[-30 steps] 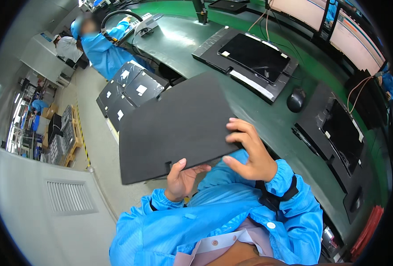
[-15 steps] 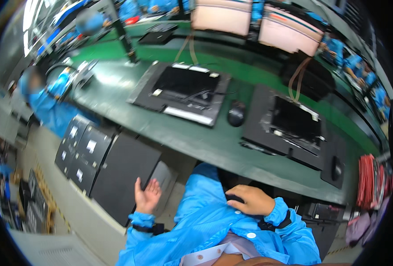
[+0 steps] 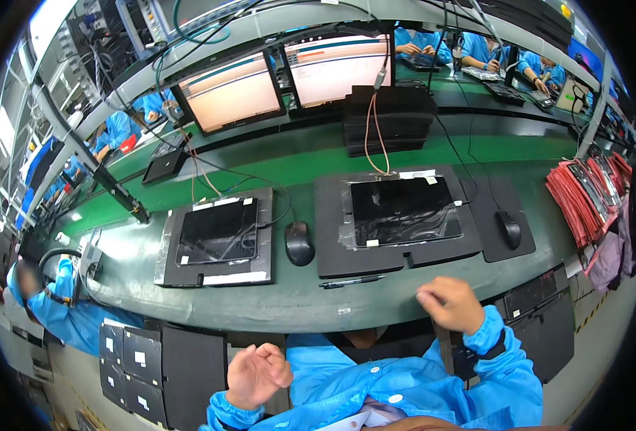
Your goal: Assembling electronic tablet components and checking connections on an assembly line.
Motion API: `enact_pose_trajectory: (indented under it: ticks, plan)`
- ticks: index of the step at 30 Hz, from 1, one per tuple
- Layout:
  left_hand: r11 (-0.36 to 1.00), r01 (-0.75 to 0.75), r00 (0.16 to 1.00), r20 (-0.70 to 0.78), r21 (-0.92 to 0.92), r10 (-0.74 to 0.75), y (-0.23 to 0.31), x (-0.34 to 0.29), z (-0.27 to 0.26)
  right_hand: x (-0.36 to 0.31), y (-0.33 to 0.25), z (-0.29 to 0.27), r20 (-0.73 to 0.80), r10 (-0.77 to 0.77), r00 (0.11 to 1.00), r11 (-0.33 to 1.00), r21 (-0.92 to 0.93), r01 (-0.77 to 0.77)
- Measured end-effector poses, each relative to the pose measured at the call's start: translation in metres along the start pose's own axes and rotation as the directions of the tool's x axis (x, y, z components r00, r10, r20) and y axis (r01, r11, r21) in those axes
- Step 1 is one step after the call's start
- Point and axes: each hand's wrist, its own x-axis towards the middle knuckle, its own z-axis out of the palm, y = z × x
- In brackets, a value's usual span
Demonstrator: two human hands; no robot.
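My left hand (image 3: 257,377) is raised in front of my lap, palm turned up and fingers loosely curled, with nothing in it. Over the front edge of the bench, my right hand (image 3: 453,304) has its fingers bent together; no object shows in them. The nearest thing to it is a black pen (image 3: 352,282) lying along the bench edge. Beyond the pen, a black tablet-like screen panel (image 3: 406,208) rests on a dark foam pad (image 3: 332,244). A second such panel (image 3: 219,230) lies on another pad to the left, neither touched by my hands.
A black mouse (image 3: 299,244) sits between the pads; another mouse (image 3: 508,228) is on the right. Red sleeves (image 3: 580,201) hang at the bench's right end. Two monitors (image 3: 230,92) and stacked black foam (image 3: 388,126) stand behind. Black boxes (image 3: 142,359) are at lower left. Co-workers sit beyond.
My view has turned to face the bench squarely. My right hand has left my lap for the bench edge. My left hand's fingers, spread before, are now loosely curled.
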Motion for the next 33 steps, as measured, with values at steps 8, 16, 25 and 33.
enact_pose_trajectory:
  ticks: [8,16,25,33]
  plan:
    - [-0.459,-0.658,0.721,0.676,0.597,-0.153,0.014,0.114,0.025,-0.028,0.070,-0.006,-0.278,0.130,0.952,0.974,-0.143,-0.175]
    - [-0.375,-0.576,0.603,0.687,0.726,0.406,-0.019,0.190,0.031,-0.030,0.072,0.010,-0.488,0.062,0.870,0.902,-0.346,-0.259]
    - [-0.508,-0.566,0.469,0.761,0.649,0.448,-0.024,0.184,0.023,-0.026,0.074,0.013,-0.464,0.078,0.883,0.912,-0.325,-0.251]
    - [-0.473,-0.590,0.479,0.755,0.654,0.447,-0.028,0.182,0.020,-0.030,0.075,0.015,-0.475,0.071,0.877,0.903,-0.343,-0.259]
